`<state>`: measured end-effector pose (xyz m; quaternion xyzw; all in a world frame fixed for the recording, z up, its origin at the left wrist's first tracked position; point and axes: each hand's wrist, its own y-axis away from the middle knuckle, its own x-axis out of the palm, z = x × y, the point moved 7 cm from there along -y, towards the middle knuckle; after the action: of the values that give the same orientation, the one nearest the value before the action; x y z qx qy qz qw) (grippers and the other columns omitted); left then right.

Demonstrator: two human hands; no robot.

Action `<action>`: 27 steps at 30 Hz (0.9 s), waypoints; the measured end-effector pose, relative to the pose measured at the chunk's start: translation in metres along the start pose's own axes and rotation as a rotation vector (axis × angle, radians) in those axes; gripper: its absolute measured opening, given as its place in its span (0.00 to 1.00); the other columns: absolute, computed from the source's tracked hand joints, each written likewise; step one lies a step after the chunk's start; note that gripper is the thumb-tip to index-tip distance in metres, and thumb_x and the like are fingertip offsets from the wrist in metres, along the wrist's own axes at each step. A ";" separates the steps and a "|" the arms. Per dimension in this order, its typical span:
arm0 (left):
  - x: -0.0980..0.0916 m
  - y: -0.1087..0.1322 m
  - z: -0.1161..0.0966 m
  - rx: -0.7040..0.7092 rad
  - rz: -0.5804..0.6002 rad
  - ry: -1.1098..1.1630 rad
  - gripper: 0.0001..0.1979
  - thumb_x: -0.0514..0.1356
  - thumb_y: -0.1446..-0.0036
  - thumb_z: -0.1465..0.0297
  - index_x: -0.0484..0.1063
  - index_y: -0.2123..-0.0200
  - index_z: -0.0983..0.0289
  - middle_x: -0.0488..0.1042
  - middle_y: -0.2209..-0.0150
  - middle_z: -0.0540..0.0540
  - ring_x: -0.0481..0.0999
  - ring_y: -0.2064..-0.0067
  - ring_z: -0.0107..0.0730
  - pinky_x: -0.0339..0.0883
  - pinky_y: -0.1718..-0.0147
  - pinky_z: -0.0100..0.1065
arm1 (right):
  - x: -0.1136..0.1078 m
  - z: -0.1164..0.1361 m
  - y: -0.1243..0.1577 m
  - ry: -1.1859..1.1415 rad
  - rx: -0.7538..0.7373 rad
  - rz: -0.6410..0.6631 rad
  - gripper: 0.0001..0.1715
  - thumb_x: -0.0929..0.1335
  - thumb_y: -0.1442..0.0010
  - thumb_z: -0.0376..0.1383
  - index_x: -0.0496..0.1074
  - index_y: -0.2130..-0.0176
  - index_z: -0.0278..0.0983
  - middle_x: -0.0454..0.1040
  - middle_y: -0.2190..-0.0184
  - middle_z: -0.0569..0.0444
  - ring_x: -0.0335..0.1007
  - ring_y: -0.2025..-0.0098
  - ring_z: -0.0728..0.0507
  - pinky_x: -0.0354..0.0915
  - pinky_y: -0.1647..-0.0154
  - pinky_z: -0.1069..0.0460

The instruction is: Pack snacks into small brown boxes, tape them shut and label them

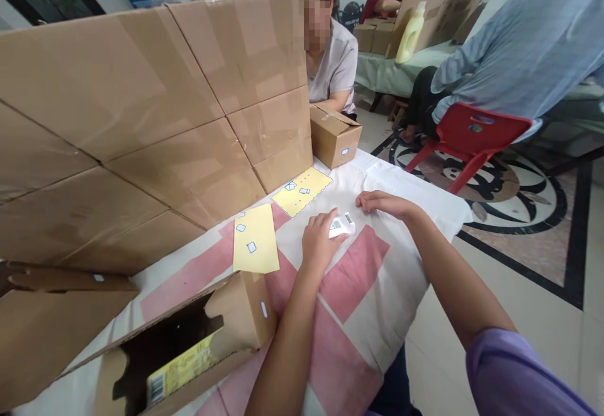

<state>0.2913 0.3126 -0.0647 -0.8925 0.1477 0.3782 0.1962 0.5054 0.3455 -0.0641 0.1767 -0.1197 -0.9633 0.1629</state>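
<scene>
My left hand (318, 236) is closed around a small white box (342, 226) with green print and a dark patch at one end. Just right of it, my right hand (383, 202) hovers close to the cloth, fingers bent and pressed together; whatever they may hold is hidden. Beyond the left hand lies a yellow sheet (302, 192) with a few small blue-edged labels on it. A second yellow sheet (257, 246) with similar labels is to the left of my left wrist.
Stacked cardboard boxes (198, 107) form a wall along the left. An open carton (255, 315) stands near my left forearm, with a yellow printed pack (184, 365) inside. A small carton (334, 136) sits at the far end, before a seated person. A red chair (481, 129) is right.
</scene>
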 end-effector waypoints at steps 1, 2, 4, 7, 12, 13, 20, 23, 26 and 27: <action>0.000 0.000 -0.001 0.009 -0.003 -0.007 0.33 0.70 0.44 0.64 0.65 0.37 0.53 0.76 0.51 0.54 0.71 0.48 0.43 0.67 0.51 0.39 | 0.002 -0.001 0.000 0.010 -0.021 -0.008 0.16 0.71 0.47 0.48 0.71 0.71 0.37 0.71 0.67 0.52 0.64 0.65 0.44 0.63 0.58 0.47; 0.000 -0.001 -0.001 0.018 -0.007 -0.014 0.33 0.70 0.44 0.64 0.64 0.36 0.53 0.76 0.51 0.54 0.71 0.48 0.43 0.67 0.51 0.39 | 0.004 -0.001 0.000 0.022 -0.044 -0.017 0.19 0.71 0.47 0.49 0.68 0.75 0.37 0.70 0.65 0.52 0.64 0.64 0.44 0.63 0.58 0.47; -0.001 -0.001 -0.002 0.029 -0.016 -0.028 0.34 0.70 0.44 0.65 0.64 0.36 0.53 0.76 0.52 0.54 0.71 0.49 0.43 0.67 0.51 0.39 | 0.007 -0.002 0.000 0.051 -0.084 -0.037 0.26 0.73 0.48 0.51 0.61 0.79 0.37 0.70 0.62 0.50 0.64 0.61 0.43 0.63 0.56 0.48; -0.001 -0.001 -0.001 0.021 -0.019 -0.041 0.34 0.70 0.44 0.65 0.65 0.36 0.52 0.76 0.51 0.53 0.71 0.49 0.43 0.67 0.51 0.39 | 0.010 -0.004 -0.002 0.080 -0.119 -0.068 0.30 0.74 0.49 0.52 0.56 0.80 0.38 0.67 0.62 0.50 0.63 0.59 0.42 0.62 0.56 0.48; 0.002 0.000 0.001 -0.011 -0.009 -0.061 0.34 0.70 0.44 0.63 0.64 0.35 0.53 0.76 0.50 0.54 0.71 0.48 0.44 0.68 0.53 0.39 | 0.018 -0.004 -0.007 0.158 -0.193 0.024 0.24 0.71 0.44 0.47 0.59 0.77 0.38 0.63 0.64 0.53 0.60 0.62 0.44 0.60 0.56 0.48; 0.003 0.000 0.002 -0.013 -0.011 -0.063 0.35 0.70 0.44 0.63 0.63 0.35 0.53 0.76 0.49 0.54 0.70 0.48 0.44 0.68 0.53 0.39 | 0.019 -0.004 -0.008 0.174 -0.203 0.041 0.23 0.71 0.44 0.47 0.59 0.77 0.38 0.63 0.64 0.53 0.60 0.62 0.44 0.60 0.56 0.48; 0.005 -0.001 0.004 -0.017 -0.008 -0.056 0.38 0.70 0.44 0.62 0.61 0.33 0.55 0.75 0.46 0.55 0.70 0.47 0.46 0.68 0.51 0.40 | 0.019 -0.006 -0.011 0.215 -0.223 0.087 0.21 0.71 0.44 0.48 0.62 0.75 0.38 0.66 0.61 0.51 0.62 0.58 0.42 0.60 0.53 0.49; 0.004 -0.001 0.004 -0.025 0.000 -0.028 0.39 0.70 0.45 0.63 0.61 0.33 0.55 0.75 0.47 0.56 0.70 0.46 0.47 0.68 0.51 0.41 | 0.020 -0.007 -0.012 0.229 -0.222 0.093 0.21 0.71 0.45 0.49 0.63 0.74 0.38 0.67 0.59 0.50 0.63 0.58 0.42 0.61 0.52 0.49; 0.001 0.001 0.005 -0.038 -0.022 0.057 0.35 0.67 0.43 0.62 0.63 0.34 0.55 0.75 0.46 0.57 0.69 0.44 0.48 0.67 0.48 0.42 | 0.021 -0.006 -0.013 0.257 -0.212 0.071 0.22 0.73 0.47 0.50 0.63 0.75 0.37 0.68 0.60 0.50 0.63 0.58 0.42 0.61 0.51 0.49; 0.000 0.001 0.004 -0.039 -0.038 0.086 0.30 0.64 0.40 0.61 0.65 0.35 0.55 0.75 0.45 0.57 0.69 0.43 0.47 0.66 0.47 0.42 | 0.021 -0.005 -0.013 0.260 -0.207 0.058 0.23 0.73 0.48 0.50 0.63 0.75 0.37 0.68 0.60 0.50 0.64 0.59 0.42 0.62 0.52 0.49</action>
<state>0.2883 0.3134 -0.0682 -0.9143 0.1315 0.3386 0.1794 0.4852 0.3489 -0.0787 0.2784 -0.0028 -0.9345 0.2220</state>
